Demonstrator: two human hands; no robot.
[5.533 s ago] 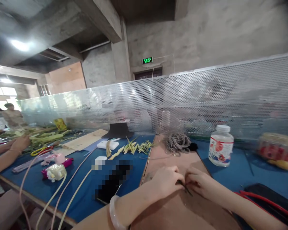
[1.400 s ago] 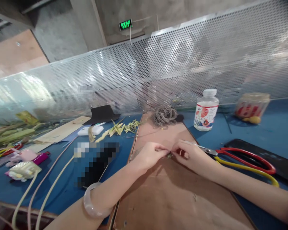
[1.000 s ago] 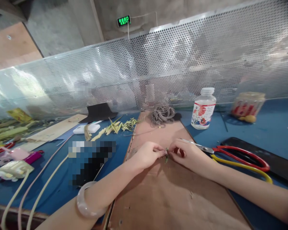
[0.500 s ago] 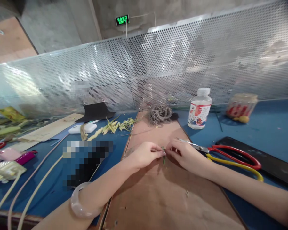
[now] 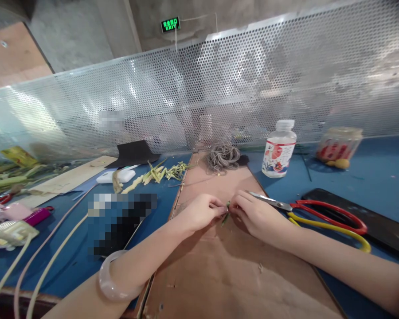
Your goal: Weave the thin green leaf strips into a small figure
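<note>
Over the wooden board (image 5: 219, 266), my left hand (image 5: 204, 213) and my right hand (image 5: 251, 212) meet fingertip to fingertip. Between them is a small green strip (image 5: 224, 219), thin and leaf-like, with its lower end pointing down toward the board. Thumb and finger of the left hand pinch it from one side; the right fingers close on it from the other, partly hidden. A pair of scissors (image 5: 287, 207) with one red and one yellow handle lies just beyond my right hand. A coil of grey cord (image 5: 223, 157) rests at the board's far end.
A white-capped bottle (image 5: 279, 150) and a glass jar (image 5: 339, 148) stand at back right, near a black phone-like slab (image 5: 385, 228). Left are green plant scraps (image 5: 156, 173), a white case (image 5: 116, 176), black sheet (image 5: 136, 153) and cables (image 5: 58, 248). A perforated metal screen (image 5: 153, 102) borders the back.
The green strip's lower end has swung slightly to the left. My right fingers have curled a little more around it. The whole view has shifted slightly.
</note>
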